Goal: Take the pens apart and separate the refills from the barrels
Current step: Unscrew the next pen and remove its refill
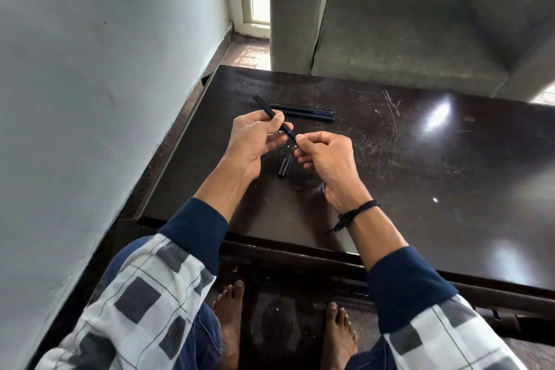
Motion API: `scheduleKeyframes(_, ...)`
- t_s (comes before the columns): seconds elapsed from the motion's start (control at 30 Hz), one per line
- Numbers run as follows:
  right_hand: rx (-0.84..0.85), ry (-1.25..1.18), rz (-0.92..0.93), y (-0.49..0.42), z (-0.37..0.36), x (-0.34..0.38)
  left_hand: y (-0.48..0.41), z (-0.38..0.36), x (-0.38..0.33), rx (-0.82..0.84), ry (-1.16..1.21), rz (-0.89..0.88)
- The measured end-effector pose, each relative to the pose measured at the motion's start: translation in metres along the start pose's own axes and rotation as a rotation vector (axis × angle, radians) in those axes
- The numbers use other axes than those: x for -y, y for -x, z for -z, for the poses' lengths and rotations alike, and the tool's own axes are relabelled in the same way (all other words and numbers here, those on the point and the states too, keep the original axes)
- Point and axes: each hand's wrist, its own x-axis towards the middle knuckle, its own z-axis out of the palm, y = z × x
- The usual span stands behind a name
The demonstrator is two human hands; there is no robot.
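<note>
Above the desk's (390, 189) left side, left fingers (258, 117) pinch the light, stiff, slick pen (287, 131) mid-barrel, right fingers (306, 138) pinch its near tip; I'd pull straight.

Open tabletop (420, 189) on the right; cap (284, 164) and two pens (312, 116) mid-left; wall (90, 99) close left

The left forearm (219, 189) and right forearm (369, 225) converge toward the frame's middle. The left grip (255, 138) pinches a slim black pen (263, 106) mid-shaft; the right grip (326, 156), fingers curled, pinches its lower end.
</note>
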Motion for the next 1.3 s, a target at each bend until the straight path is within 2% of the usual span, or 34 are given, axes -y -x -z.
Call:
scheduleKeyframes(0.33,-0.001,-0.018,-0.026,-0.0007,-0.0004,0.001,-0.0006,0.0008,-0.0006,-0.008,-0.006,-0.002)
scheduleKeyframes(0.53,-0.009,-0.004,0.037,-0.0012,0.0011,-0.0006,0.0004,0.0009,-0.0006,-0.013,-0.009,-0.003)
scheduleKeyframes(0.77,0.01,-0.015,-0.028,-0.0013,0.0,0.0003,0.002,0.0004,-0.001,-0.002,-0.012,-0.005)
scheduleKeyframes(1.03,0.017,0.02,0.03,-0.0005,0.0016,0.0009,0.0015,0.0006,-0.0008,-0.002,-0.014,0.001)
scheduleKeyframes(1.3,0.026,0.018,-0.026,-0.0016,-0.001,0.0003,0.0018,0.001,-0.0018,-0.003,-0.008,-0.008)
